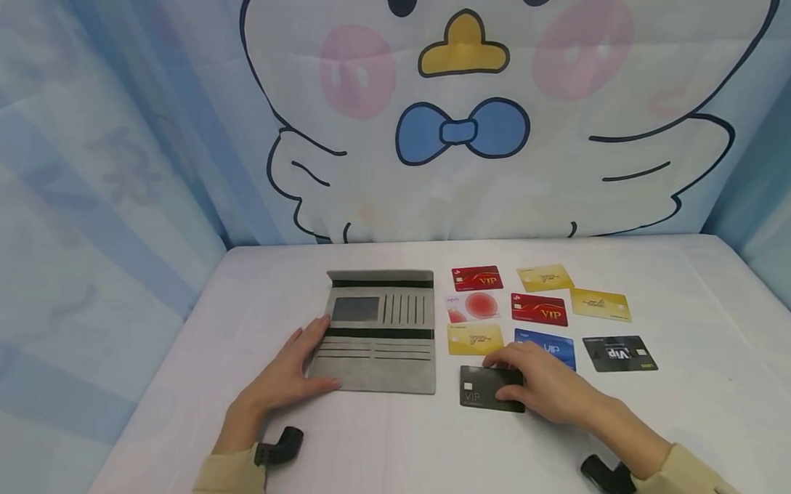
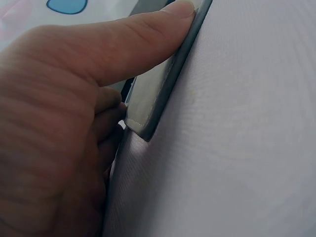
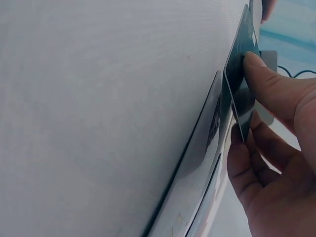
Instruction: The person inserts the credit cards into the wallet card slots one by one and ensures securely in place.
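Note:
A grey card wallet (image 1: pixel 374 366) lies unfolded on the white table, showing rows of slots and a dark window. My left hand (image 1: pixel 291 370) rests at its left side, fingertips at the left edge and a straight thumb on the lower-left corner. In the left wrist view the thumb (image 2: pixel 143 42) lies along the wallet's edge (image 2: pixel 148 98). To the right of the wallet, my right hand (image 1: pixel 541 383) pinches a dark grey VIP card (image 1: pixel 478 389) at its right end. The right wrist view shows this card (image 3: pixel 237 74) tilted between thumb and fingers.
Beyond the held card lie red cards (image 1: pixel 476 278), gold cards (image 1: pixel 600 305), a pink-and-white card (image 1: pixel 473 306), a blue card (image 1: pixel 558 347) partly covered by my right hand, and a black card (image 1: pixel 619 354). A printed curtain (image 1: pixel 462 198) hangs behind the table (image 1: pixel 388 457).

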`<action>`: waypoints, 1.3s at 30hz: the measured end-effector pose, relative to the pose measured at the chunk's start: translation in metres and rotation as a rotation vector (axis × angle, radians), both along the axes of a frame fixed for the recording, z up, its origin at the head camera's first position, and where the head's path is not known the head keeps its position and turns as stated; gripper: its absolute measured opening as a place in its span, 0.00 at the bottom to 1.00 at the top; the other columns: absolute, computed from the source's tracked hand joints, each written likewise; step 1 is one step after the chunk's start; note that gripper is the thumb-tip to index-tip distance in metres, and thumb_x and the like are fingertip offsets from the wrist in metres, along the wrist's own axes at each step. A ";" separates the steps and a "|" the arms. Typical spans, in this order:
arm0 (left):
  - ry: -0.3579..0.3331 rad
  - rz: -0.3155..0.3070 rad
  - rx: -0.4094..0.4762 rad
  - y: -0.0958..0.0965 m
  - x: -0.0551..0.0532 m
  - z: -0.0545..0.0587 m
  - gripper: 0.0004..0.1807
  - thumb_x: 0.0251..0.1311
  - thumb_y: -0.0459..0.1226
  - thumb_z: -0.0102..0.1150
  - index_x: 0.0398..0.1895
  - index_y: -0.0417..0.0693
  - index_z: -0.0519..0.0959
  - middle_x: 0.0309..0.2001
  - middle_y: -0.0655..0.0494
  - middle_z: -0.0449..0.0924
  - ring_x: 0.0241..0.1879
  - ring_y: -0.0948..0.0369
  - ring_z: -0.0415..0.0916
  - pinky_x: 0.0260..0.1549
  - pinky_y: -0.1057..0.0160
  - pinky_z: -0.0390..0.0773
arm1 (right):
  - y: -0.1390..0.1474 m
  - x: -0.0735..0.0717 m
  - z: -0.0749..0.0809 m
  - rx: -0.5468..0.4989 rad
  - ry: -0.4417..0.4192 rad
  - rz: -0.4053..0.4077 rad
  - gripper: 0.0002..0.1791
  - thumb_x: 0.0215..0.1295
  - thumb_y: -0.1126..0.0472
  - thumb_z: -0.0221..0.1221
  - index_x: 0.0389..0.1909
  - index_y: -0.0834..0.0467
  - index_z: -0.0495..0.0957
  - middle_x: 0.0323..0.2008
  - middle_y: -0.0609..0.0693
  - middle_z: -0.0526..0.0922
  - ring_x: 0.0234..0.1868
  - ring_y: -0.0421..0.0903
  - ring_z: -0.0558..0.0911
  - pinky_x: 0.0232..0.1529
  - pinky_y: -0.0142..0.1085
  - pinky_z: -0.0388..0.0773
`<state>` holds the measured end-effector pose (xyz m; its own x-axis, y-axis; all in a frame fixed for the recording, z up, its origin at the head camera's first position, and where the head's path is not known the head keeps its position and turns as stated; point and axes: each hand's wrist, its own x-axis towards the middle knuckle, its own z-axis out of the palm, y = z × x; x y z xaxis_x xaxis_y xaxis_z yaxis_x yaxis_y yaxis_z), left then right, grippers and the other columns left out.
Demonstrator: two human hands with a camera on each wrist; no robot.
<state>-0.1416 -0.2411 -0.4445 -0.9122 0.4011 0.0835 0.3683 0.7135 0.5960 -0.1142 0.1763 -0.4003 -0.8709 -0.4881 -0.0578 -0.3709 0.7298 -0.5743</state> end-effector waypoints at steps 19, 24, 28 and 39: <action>-0.019 0.003 0.005 -0.001 0.001 0.003 0.57 0.53 0.52 0.73 0.79 0.36 0.54 0.77 0.39 0.52 0.77 0.44 0.47 0.74 0.44 0.42 | 0.003 -0.015 -0.003 -0.117 -0.058 0.071 0.14 0.66 0.63 0.67 0.51 0.50 0.83 0.39 0.38 0.80 0.40 0.41 0.77 0.45 0.33 0.80; -0.016 -0.003 0.002 0.000 0.001 0.004 0.57 0.53 0.52 0.73 0.79 0.36 0.53 0.78 0.39 0.52 0.77 0.44 0.47 0.74 0.43 0.42 | 0.002 -0.017 0.000 -0.130 -0.076 0.064 0.14 0.67 0.63 0.66 0.52 0.50 0.82 0.41 0.40 0.81 0.42 0.43 0.77 0.47 0.34 0.80; -0.018 -0.006 -0.006 0.001 0.000 0.003 0.57 0.53 0.52 0.73 0.79 0.36 0.53 0.78 0.39 0.52 0.77 0.45 0.47 0.75 0.44 0.42 | 0.000 -0.020 0.002 -0.154 -0.072 0.052 0.15 0.67 0.62 0.66 0.53 0.50 0.82 0.43 0.41 0.81 0.42 0.44 0.77 0.48 0.34 0.80; -0.049 0.008 -0.003 0.000 -0.001 0.003 0.58 0.53 0.51 0.74 0.79 0.37 0.53 0.78 0.40 0.51 0.77 0.45 0.46 0.75 0.45 0.41 | -0.019 -0.032 0.006 -0.218 -0.058 0.020 0.14 0.66 0.65 0.66 0.51 0.54 0.81 0.42 0.46 0.81 0.40 0.45 0.79 0.47 0.35 0.81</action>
